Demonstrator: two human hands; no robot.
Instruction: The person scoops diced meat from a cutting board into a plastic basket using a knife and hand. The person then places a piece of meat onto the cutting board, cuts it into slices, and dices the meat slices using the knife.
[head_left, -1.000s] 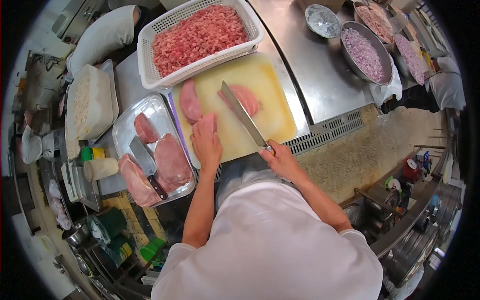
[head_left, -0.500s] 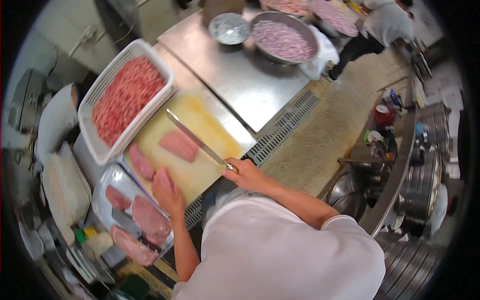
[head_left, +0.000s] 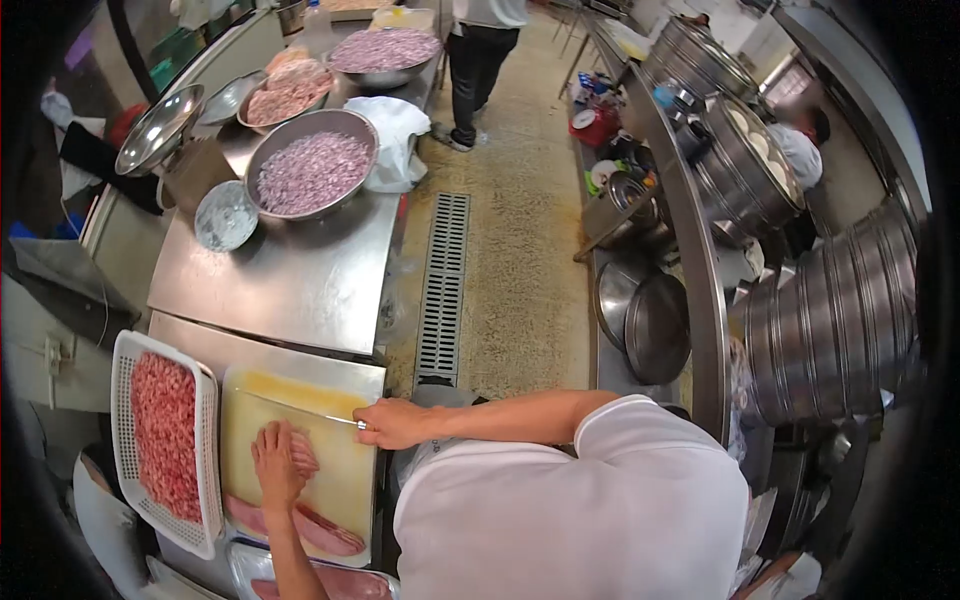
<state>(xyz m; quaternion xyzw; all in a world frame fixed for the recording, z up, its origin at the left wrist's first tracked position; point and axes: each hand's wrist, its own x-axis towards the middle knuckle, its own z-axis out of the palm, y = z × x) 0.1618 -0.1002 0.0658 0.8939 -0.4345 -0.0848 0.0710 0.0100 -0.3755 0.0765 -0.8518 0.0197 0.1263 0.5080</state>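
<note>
On the pale cutting board (head_left: 335, 485), my left hand (head_left: 272, 465) lies over a piece of raw pink meat (head_left: 303, 455), holding it against the board with the fingers bent over its top. My right hand (head_left: 395, 423) is wrapped round the handle of a long knife (head_left: 310, 411). The blade points left across the board, just beyond the meat and the left fingertips. Whether its edge touches the meat I cannot tell. Longer pieces of raw meat (head_left: 315, 530) lie at the near side of the board, partly behind my left forearm.
Left of the board stands a white plastic basket (head_left: 211, 460) of minced meat. A tray (head_left: 245, 565) with more meat sits at the near edge. Farther off are a metal bowl (head_left: 372, 150) of chopped pinkish food and a smaller bowl (head_left: 226, 216). Steamers (head_left: 830, 320) stand right. A person (head_left: 482, 60) stands ahead.
My view has swung round, so the board now appears lower left. My left hand has moved from the board's near edge to its middle. The right hand still grips the knife.
</note>
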